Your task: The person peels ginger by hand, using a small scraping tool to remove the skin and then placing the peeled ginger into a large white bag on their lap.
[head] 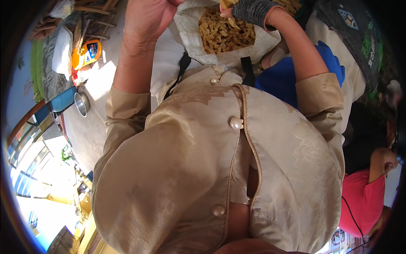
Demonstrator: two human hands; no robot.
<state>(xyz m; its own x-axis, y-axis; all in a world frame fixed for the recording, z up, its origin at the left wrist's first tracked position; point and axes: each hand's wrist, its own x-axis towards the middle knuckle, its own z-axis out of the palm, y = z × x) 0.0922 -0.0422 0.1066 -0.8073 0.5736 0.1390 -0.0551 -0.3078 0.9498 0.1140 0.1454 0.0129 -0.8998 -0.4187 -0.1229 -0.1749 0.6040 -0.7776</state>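
Note:
A white woven sack (190,38) stands open before me, full of yellow-brown strips (226,38) whose material I cannot tell. My right hand (252,12), in a dark grey knitted glove with bare fingertips, is above the sack's far right side and grips a pale yellow strip (234,23). To the left of the sack is my left hand (150,16), bare, its palm partly showing. The top edge of the picture cuts off most of its fingers, so what it holds is hidden. More strips (290,5) lie beyond my right wrist.
Left of me are a metal bowl (82,104), a yellow-orange plastic container (86,54) and wooden slats (98,23). At my right are a blue glove (330,62) and dark printed fabric (349,35). A person in a pink shirt (361,200) is farther right.

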